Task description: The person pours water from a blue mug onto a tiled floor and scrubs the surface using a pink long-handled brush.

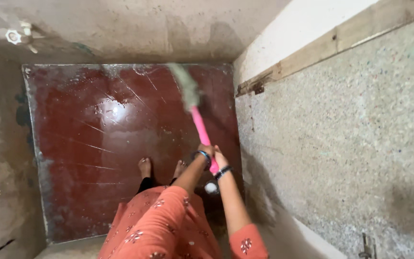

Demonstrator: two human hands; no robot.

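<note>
Both hands grip the pink handle of a broom [200, 125], one just above the other, low in the middle of the view. The left hand [207, 149] is wrapped shut around the handle higher up, a dark bangle at its wrist; the right hand [219, 160] is curled closed on the handle just below it, touching the left, with a dark bangle of its own. The broom slants up and to the left from the hands, and its pale greenish bristle head, blurred, lies over the far part of the wet red floor [87, 144], close to the back wall [130, 29]. That floor is glossy, streaked with thin pale lines and a bright glint. Two bare feet [144, 167] stand on it just left of the hands, above an orange patterned garment [154, 225] that fills the bottom centre. A white tap [15, 36] sticks out of the rough wall at the upper left. To the right, a speckled grey door panel [341, 139] with a wooden frame [322, 48] takes up that side.
</note>
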